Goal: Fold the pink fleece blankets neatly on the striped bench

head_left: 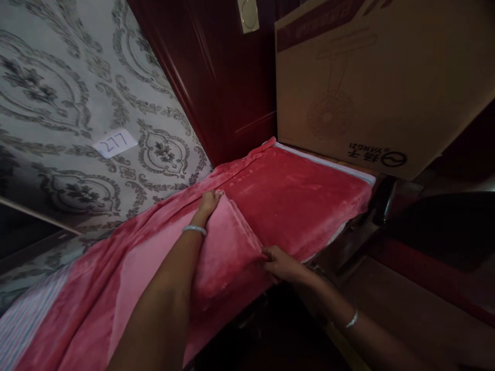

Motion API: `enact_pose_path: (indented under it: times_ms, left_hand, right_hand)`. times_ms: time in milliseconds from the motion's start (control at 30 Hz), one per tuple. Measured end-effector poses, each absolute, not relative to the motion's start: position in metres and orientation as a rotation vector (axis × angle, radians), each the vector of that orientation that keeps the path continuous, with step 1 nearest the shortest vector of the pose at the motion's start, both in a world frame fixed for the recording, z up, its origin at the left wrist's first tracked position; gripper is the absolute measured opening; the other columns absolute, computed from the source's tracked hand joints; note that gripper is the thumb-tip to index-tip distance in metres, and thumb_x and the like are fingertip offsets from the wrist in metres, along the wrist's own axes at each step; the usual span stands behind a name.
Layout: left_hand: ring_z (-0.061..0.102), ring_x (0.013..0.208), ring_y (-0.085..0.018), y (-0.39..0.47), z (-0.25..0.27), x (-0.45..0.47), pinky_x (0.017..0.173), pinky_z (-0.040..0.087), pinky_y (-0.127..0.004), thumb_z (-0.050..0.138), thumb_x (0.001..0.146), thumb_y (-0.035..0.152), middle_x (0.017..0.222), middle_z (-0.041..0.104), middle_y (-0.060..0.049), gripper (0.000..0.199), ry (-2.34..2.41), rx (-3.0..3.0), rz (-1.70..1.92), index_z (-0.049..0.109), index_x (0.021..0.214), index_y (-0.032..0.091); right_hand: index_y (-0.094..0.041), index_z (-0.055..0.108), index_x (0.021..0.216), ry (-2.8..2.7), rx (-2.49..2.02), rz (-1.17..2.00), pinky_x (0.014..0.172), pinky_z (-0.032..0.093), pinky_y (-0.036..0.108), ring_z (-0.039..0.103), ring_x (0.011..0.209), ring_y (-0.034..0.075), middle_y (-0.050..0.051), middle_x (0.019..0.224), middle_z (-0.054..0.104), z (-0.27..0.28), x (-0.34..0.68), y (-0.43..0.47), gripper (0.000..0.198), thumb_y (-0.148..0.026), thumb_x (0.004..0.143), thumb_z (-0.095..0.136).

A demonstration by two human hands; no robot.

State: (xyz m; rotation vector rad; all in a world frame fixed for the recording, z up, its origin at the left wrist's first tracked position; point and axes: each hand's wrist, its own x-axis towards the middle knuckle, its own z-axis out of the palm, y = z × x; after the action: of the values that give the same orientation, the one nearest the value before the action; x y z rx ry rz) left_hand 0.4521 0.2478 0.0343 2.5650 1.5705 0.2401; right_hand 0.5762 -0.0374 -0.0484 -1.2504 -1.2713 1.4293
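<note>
A plush red and pink blanket (286,196) lies over a long, narrow surface, with a layer of it folded back. My left hand (209,201), with a pale bangle at the wrist, is closed on the folded edge near the wall side. On the near side my right hand (279,264) pinches the other end of that same edge. Between the two hands the fold runs in a slanting line, its lighter pink face (222,232) showing on the left. Striped cloth (34,314) shows beyond the blanket at the lower left.
A large cardboard box (371,98) printed with a fan stands at the far end. Behind is a dark red door (232,77). A patterned wall (77,98) with a paper label "277" (115,143) borders the left. Dark furniture (444,221) stands right.
</note>
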Motion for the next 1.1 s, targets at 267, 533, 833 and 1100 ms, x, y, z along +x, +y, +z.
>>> enact_pose_path:
  times_ms: [267,533,833,1100]
  left_hand:
    - [0.07,0.107,-0.03,0.232,0.023,0.455,0.089,0.051,-0.036,0.046,0.101,0.042,0.115,0.075,-0.02,0.042,1.646,2.566,0.259,0.072,0.114,0.012]
    - [0.065,0.12,-0.026,0.207,0.052,0.451,0.102,0.048,-0.034,0.041,0.101,0.035,0.13,0.07,-0.017,0.044,1.505,2.638,0.366,0.064,0.129,0.01]
    - [0.036,0.15,-0.035,0.097,0.021,0.429,0.12,0.031,-0.055,0.047,0.099,0.049,0.16,0.041,-0.022,0.062,1.243,2.874,0.214,0.045,0.15,0.014]
    - [0.017,0.156,-0.04,0.062,0.004,0.447,0.122,0.016,-0.068,0.041,0.102,0.048,0.167,0.024,-0.024,0.065,1.247,2.81,0.125,0.039,0.155,0.011]
  right_hand:
    - [-0.023,0.05,0.079,-1.229,-1.282,1.542,0.037,0.034,0.018,0.048,0.037,0.011,-0.009,0.041,0.047,-0.055,0.579,-0.036,0.012,-0.032,0.075,0.056]
    - [-0.017,0.052,0.121,-1.14,-1.124,1.463,0.037,0.037,0.02,0.052,0.039,0.011,-0.009,0.059,0.056,-0.055,0.578,-0.042,0.058,-0.044,0.072,0.065]
    - [-0.019,0.05,0.122,-0.955,-1.222,1.114,0.04,0.037,0.023,0.054,0.042,0.014,-0.01,0.053,0.051,-0.064,0.553,-0.068,0.051,-0.05,0.082,0.057]
    - [-0.018,0.046,0.135,-0.918,-1.27,0.967,0.04,0.041,0.024,0.055,0.048,0.012,0.002,0.083,0.066,-0.072,0.551,-0.077,0.059,-0.045,0.083,0.057]
